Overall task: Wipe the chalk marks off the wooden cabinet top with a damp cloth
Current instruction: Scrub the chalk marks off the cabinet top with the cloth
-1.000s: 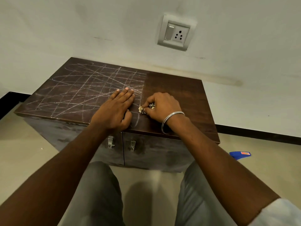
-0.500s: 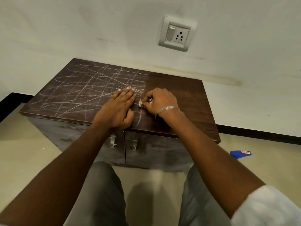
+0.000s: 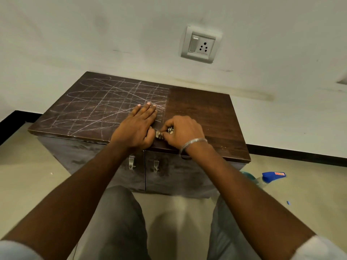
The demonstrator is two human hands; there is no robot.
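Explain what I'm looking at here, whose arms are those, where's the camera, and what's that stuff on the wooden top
There is no machine here: a person is working with two bare hands. The one picture comes from a camera worn on the person's head, looking forward and down, so the arms reach in from the bottom edge and the knees show below.

In front is a low wooden cabinet against a wall. The left part of its top is crossed with white chalk marks; the right part is bare dark wood, apparently wiped already.

The left hand lies flat on the top, fingers spread over the chalk lines. The right hand, with a metal bangle at the wrist, is closed around a small bunched cloth near the front edge, right at the border between marked and clean wood.

On the floor to the right lies a bottle with a blue top, and a wall socket sits above.
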